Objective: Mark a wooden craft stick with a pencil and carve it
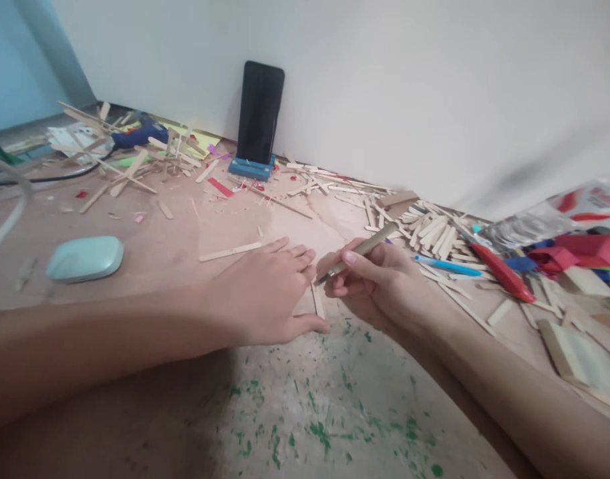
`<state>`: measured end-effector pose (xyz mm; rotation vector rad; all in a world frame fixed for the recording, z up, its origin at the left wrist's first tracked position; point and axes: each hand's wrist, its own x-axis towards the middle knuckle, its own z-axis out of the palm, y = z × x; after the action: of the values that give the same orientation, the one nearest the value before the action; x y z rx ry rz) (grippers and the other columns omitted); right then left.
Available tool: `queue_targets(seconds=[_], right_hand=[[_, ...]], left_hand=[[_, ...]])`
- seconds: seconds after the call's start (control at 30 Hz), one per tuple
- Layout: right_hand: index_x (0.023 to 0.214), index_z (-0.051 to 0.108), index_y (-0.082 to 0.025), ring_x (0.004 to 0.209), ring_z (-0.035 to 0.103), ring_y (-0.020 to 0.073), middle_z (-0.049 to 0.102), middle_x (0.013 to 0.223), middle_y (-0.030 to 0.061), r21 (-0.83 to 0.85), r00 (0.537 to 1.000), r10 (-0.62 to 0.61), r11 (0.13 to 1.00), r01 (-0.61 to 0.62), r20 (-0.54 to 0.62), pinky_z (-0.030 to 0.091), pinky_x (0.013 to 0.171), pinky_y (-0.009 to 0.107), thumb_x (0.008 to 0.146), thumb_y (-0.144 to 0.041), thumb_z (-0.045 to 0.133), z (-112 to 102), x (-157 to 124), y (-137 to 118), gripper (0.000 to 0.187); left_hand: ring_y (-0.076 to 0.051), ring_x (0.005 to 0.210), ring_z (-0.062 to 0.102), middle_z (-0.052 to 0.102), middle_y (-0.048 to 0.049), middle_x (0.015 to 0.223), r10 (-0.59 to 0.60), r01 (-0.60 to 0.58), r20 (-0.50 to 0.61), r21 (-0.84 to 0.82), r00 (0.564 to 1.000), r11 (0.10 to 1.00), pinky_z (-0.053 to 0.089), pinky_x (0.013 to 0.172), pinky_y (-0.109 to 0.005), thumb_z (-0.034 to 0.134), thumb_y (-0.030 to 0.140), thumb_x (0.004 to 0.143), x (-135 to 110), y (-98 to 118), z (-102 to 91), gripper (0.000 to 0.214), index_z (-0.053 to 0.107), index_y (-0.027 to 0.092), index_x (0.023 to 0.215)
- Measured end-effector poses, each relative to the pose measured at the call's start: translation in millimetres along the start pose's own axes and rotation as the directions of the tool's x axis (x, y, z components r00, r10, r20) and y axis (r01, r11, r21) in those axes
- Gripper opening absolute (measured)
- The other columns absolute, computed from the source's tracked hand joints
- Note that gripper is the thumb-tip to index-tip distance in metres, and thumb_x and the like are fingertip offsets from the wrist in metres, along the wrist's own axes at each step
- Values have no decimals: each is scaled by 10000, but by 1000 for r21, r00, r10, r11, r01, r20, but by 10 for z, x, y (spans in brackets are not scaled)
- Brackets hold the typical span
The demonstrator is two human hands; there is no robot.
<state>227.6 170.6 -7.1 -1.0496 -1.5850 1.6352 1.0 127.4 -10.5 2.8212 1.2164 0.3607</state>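
My left hand (269, 289) lies flat on the table, fingers stretched out and thumb apart. A narrow wooden craft stick (317, 301) shows between its thumb and forefinger, partly hidden by the hand. My right hand (379, 276) grips a slim olive-grey pen-shaped tool (369, 243), tilted with its dark tip down by my left fingertips and the stick's upper end. Whether the tip touches the stick I cannot tell. Another craft stick (229, 251), with small marks on it, lies just beyond my left hand.
A phone (261, 110) stands in a blue holder (251, 167) against the wall. At left are a mint-coloured case (85, 258), a blue glue gun (140, 132) and a stick structure (130, 173). A stick pile (434, 229), blue pen (448, 266) and red-handled cutter (504, 273) lie right.
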Motion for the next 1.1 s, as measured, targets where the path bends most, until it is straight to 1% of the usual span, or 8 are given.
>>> queue_targets(seconds=[0.13,0.23,0.4,0.63,0.77,0.87,0.97,1.1], right_hand=[[950,789,-148,712,732,166,770,778,85,-48,1000,-6,999,6,-3,646,695,268,972,-426,767,-13,4,-16,280],[949,787,-152,717,744,164,771,767,76,-68,1000,-6,998,7,16,651,711,265,982,-436,758,-16,-3,-27,287],[976,787,-155,733,736,154,772,800,72,-53,1000,-6,999,8,29,624,686,236,987,-413,756,-25,-2,2,260],[928,784,-146,690,728,167,754,747,66,-19,1000,11,1000,-10,23,667,728,323,991,-417,743,-40,11,6,282],[945,788,-160,727,734,158,772,797,66,-22,1000,-8,1000,9,23,659,723,282,987,-409,754,-35,0,-11,255],[942,784,-166,714,724,147,758,772,58,-16,999,-2,1000,3,42,635,703,253,990,-411,752,-33,-8,5,251],[941,782,-167,691,715,147,745,745,54,3,999,-3,1000,3,48,627,692,260,988,-423,751,-37,-8,34,261],[958,780,-173,718,727,163,758,784,56,3,1000,-15,1000,15,21,653,713,294,984,-422,756,-43,-5,38,252]], left_hand=[[-387,1447,556,623,-254,1499,6,-6,-12,4,1000,1000,350,1277,-541,552,733,1001,-7,-8,43,842,632,16,1436],[-390,1473,535,596,-261,1526,1,-1,-1,2,1000,1000,343,1286,-547,546,737,1000,-15,-4,58,864,619,5,1452],[-397,1480,530,596,-267,1523,15,-15,15,23,1000,1000,358,1280,-566,540,714,1015,-19,-3,50,853,600,-5,1469],[-389,1462,554,626,-240,1502,35,-34,-40,28,999,999,385,1270,-566,521,726,1015,-32,-29,100,850,610,8,1460],[-395,1439,577,640,-249,1480,47,-44,-70,35,996,998,407,1257,-569,550,714,1008,-39,-32,108,831,635,5,1432],[-398,1437,580,642,-244,1479,48,-46,-77,29,996,999,416,1251,-580,563,712,1003,-47,-31,105,820,645,12,1423],[-397,1435,583,641,-245,1479,51,-48,-78,36,996,998,420,1250,-581,561,709,1007,-48,-35,106,817,646,11,1422],[-388,1426,594,649,-246,1468,57,-54,-90,45,994,998,422,1254,-562,571,706,1004,-42,-38,104,810,657,9,1407]])
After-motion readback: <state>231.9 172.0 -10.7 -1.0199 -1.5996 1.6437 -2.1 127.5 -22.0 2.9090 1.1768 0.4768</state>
